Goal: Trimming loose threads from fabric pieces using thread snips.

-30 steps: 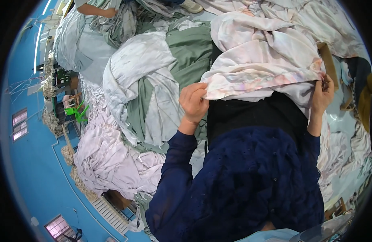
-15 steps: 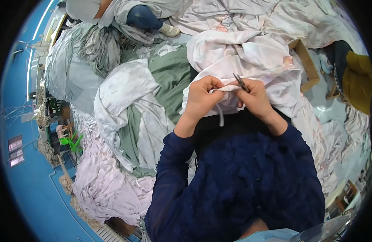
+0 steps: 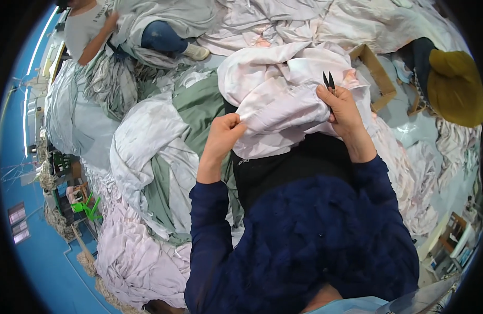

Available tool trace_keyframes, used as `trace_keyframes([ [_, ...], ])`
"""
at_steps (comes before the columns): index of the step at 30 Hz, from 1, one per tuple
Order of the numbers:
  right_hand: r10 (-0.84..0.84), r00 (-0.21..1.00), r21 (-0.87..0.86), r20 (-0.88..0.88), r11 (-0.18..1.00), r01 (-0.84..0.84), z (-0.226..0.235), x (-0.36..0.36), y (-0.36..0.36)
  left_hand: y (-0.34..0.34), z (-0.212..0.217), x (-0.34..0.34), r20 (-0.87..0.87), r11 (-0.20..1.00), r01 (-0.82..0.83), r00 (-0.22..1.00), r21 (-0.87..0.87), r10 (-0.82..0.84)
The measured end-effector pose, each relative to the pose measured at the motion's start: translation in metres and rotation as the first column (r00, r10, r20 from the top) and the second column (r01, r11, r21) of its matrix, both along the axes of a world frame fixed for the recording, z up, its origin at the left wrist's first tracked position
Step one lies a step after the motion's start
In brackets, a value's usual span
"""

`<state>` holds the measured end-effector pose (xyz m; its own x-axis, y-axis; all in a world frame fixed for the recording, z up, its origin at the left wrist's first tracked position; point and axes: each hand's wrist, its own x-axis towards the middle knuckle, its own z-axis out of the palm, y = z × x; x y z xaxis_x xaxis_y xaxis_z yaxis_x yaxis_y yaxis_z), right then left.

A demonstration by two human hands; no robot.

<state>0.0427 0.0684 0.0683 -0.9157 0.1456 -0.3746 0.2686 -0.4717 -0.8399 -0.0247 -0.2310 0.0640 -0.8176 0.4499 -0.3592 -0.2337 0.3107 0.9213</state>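
A pale pinkish-white cloth (image 3: 283, 112) lies over my lap, one stretch of it drawn out between my hands. My left hand (image 3: 224, 137) is closed, pinching the cloth's edge between thumb and fingers. My right hand (image 3: 345, 114) is closed too, gripping the cloth's other end. In that same right hand sits a pair of small dark thread snips (image 3: 329, 81), blades pointing up and slightly apart. The snips' handle is hidden inside my fingers and palm.
Heaped white and green fabric (image 3: 197, 104) lies to my left, with lilac fabric (image 3: 142, 256) nearer me. An open cardboard box (image 3: 382, 78) stands at the right, beside a mustard-coloured cloth (image 3: 456, 89). A person in jeans (image 3: 164, 36) is among the fabric at the far left.
My hands have moved apart, stretching the cloth between them. The snips have risen with my right hand. The whole view has shifted, showing more of the other person.
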Motion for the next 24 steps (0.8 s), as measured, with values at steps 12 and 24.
trace_keyframes([
  [12, -0.043, 0.998, 0.081, -0.045, 0.996, 0.046, 0.007, 0.007, 0.018, 0.0, 0.004, -0.002, -0.011, 0.95, -0.135, 0.99, 0.281, 0.143],
  [24, -0.096, 0.979, 0.15, -0.178, 0.981, 0.124, 0.018, 0.013, 0.028, 0.009, 0.016, 0.01, -0.192, 0.998, -0.001, 0.981, 0.061, 0.013],
])
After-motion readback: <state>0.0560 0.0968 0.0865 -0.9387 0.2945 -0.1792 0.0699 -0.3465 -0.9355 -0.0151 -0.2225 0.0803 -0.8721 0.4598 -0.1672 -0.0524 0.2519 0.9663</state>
